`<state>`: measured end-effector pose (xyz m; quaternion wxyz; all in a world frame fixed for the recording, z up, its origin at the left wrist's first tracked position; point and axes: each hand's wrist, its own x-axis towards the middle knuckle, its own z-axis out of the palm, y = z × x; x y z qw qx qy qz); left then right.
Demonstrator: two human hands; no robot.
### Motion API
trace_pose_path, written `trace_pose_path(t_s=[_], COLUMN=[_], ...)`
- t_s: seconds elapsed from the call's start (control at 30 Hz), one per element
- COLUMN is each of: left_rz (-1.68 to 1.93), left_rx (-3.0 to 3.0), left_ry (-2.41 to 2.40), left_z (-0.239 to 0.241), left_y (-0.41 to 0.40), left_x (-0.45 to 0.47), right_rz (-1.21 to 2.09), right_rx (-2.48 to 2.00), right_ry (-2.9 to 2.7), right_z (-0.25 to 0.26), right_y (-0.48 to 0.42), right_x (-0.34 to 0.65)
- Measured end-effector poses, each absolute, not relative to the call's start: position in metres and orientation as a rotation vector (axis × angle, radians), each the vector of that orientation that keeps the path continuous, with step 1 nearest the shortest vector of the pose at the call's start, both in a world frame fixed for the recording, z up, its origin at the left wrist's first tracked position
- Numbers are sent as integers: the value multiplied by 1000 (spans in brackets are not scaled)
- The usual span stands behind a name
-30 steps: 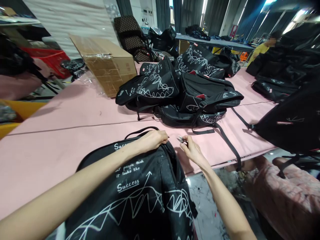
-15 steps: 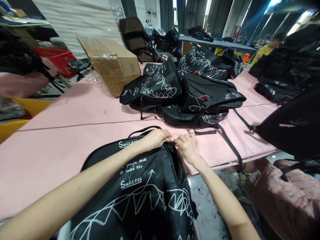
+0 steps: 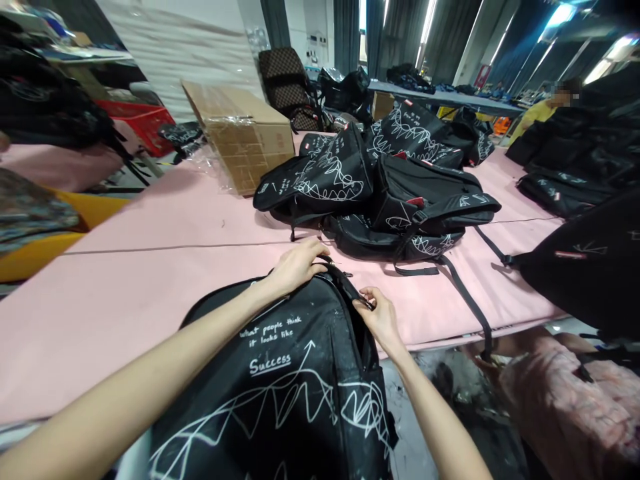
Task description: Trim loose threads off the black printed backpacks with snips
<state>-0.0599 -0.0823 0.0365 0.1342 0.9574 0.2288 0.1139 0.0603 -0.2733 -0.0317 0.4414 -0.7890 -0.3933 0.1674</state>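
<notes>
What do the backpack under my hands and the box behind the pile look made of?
Backpack: likely matte black woven synthetic fabric, judging by its soft creases and white printed scribbles. Box: brown corrugated cardboard, apparently wrapped in glossy clear plastic film that glints and wrinkles.

Pink table [image 3: 150, 267] has a pile of black scribble-print backpacks [image 3: 380, 193] mid-way, a taped cardboard box [image 3: 240, 133] behind them, plus a checkered bag [image 3: 287, 77] further back.
</notes>
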Motion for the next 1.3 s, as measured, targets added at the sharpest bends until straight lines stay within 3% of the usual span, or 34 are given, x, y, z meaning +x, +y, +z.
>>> trace_pose_path(t_s=[0.13,0.3,0.47,0.53,0.7,0.97,1.13,1.3], left_rz=[373,218,-56,-88,154,404,369,324], left_rx=[2889,2607,2084,1911,2013,2808,2962,2878], left_ry=[565,580,471,467,453,82,23,285], left_z=[39,38,35,32,25,30,34,32], left_y=[-82,-72,-49,-44,-50,-67,-79,-79], left_x=[-64,-61,-57,-56,-57,-52,-56,-63], right_rz=[468,457,1180,1293,1259,1261,1253,1177], right_rx=[-1928,-1752,-1317,-1237,-1227,-1294,-1326,-1402], right_ry=[-1005,-1230,-1097,-955,-750,-775,-801,-895], right_z=[-25,-4,-6,-12,-20,-15,-14,-15], right_y=[-267,-227,-195,-195,-203,-202,-201,-201], right_x=[67,80,97,101,100,100,101,101])
